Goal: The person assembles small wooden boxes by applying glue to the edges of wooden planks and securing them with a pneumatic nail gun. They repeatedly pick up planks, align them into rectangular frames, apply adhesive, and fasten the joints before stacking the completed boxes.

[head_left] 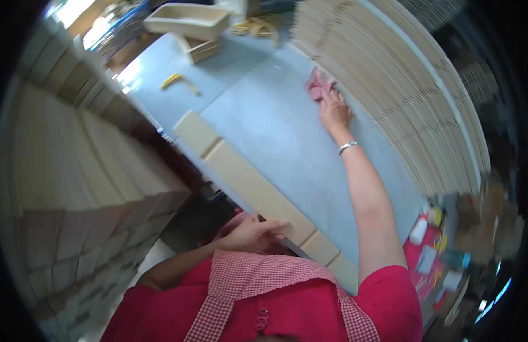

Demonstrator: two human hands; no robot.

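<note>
Where wooden piece [254,186] lies, long axis slants far-left.

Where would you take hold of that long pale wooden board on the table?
Probably by its long left edge, near the middle, coming from the left: the board lies flat along the side of the table, leaving that edge easiest to reach. The left hand has its thumb over it, farther down.

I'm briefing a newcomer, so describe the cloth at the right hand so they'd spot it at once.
Find the blue-grey tabletop, then the pale boards stacked along its right side. Just left of those boards, the right hand touches a crumpled cloth. Soft and pink, it stands apart from the stiff, pale boards.
</note>
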